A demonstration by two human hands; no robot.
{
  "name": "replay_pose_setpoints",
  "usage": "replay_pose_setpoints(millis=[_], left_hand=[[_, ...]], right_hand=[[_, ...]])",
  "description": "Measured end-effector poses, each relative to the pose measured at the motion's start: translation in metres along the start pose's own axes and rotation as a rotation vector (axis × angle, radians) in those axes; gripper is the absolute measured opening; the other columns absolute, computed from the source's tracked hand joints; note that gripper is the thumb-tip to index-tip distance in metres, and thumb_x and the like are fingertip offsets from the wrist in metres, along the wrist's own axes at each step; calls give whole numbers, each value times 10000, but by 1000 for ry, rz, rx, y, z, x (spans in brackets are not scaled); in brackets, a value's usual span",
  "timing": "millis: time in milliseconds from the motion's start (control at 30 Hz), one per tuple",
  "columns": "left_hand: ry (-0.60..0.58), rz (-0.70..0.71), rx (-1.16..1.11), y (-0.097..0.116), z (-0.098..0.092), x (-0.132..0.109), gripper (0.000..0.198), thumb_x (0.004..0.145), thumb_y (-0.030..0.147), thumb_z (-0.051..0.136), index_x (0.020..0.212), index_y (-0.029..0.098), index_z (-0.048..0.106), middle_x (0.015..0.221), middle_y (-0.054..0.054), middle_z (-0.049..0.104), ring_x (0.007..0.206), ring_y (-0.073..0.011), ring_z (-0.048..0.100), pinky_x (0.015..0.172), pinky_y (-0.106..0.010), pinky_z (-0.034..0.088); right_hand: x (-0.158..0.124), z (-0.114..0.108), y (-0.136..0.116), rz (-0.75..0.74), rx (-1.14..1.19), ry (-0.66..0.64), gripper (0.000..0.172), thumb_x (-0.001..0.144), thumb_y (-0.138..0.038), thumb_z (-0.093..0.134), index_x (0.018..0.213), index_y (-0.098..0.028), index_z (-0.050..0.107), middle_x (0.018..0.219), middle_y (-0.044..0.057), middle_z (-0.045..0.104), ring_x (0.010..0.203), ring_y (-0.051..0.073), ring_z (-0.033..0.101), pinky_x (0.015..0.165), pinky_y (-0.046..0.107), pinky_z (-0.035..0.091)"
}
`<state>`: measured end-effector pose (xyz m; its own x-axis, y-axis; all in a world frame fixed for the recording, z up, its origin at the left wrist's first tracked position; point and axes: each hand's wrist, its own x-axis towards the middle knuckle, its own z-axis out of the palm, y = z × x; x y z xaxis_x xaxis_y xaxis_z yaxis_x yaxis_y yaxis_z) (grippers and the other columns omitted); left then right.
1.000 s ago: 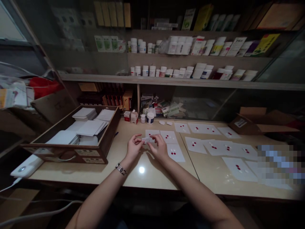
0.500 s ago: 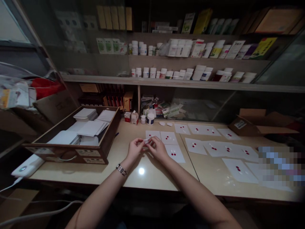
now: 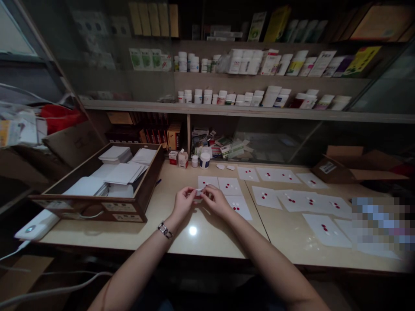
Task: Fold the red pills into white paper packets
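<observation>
My left hand (image 3: 185, 201) and my right hand (image 3: 214, 199) meet over the table, fingertips pinched on a small folded white paper (image 3: 199, 191). The fingers hide much of it. Just beyond and to the right lie white paper sheets (image 3: 227, 193) bearing red and white tablets (image 3: 235, 208); my right hand partly covers the nearest ones. Two small folded white papers (image 3: 221, 166) rest farther back. Near them stand a white jar with a blue label (image 3: 205, 160), a smaller white bottle (image 3: 195, 161) and small red-and-white boxes (image 3: 183, 159).
A wooden drawer (image 3: 142, 207) with stacks of white paper (image 3: 121, 173) sits on the left. More sheets with tablets (image 3: 306, 201) spread across the right, before an open cardboard box (image 3: 337, 166). Shelves of medicine bottles (image 3: 240, 99) rise behind. A blurred patch hides the far right.
Both hands stay in nearly the same place, with the fingers shifting slightly on the folded paper. The right fingertips sit a little higher. The view has moved very slightly.
</observation>
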<state>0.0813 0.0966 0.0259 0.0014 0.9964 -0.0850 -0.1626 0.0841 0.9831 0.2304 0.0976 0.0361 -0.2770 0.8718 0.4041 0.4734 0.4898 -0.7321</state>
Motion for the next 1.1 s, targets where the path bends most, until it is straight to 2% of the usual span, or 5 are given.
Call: replay_pose_setpoints(millis=[300,500,700,833,1100], left_hand=[[11,17,-16,1,5,-5,314,678,421,671,773,143,563,684,-18,611,497,-92,569,396,-160,443],[5,56,-12,-3,3,0,338,656,448,688,735,141,569,660,-9,600,515,-109,583,436,-187,462],[-30,419,210,-11,-4,-2,218,805,244,562,994,150,614,827,-64,659,735,-158,639,654,-266,531],[-143,713,482,-11,-11,-5,295,794,59,453,965,175,664,942,-75,662,888,-168,619,809,-311,511],[-180,824,696,-4,-6,-8,252,842,119,506,1046,178,640,990,-80,641,927,-172,613,823,-301,518]], right_hand=[[0,13,7,69,-115,126,130,829,-220,525,716,-174,571,702,19,572,644,148,515,607,241,372],[-3,9,0,52,-253,143,111,820,-210,538,740,-182,610,783,45,617,730,172,556,656,258,390],[0,8,1,0,-192,107,149,799,-162,525,659,-176,574,747,40,573,705,162,536,641,252,400],[-1,6,2,22,-90,143,143,776,-154,538,647,-175,597,666,21,588,627,144,535,598,239,396],[-3,1,4,70,26,199,169,751,-150,552,602,-164,630,620,29,617,599,145,561,586,242,421]])
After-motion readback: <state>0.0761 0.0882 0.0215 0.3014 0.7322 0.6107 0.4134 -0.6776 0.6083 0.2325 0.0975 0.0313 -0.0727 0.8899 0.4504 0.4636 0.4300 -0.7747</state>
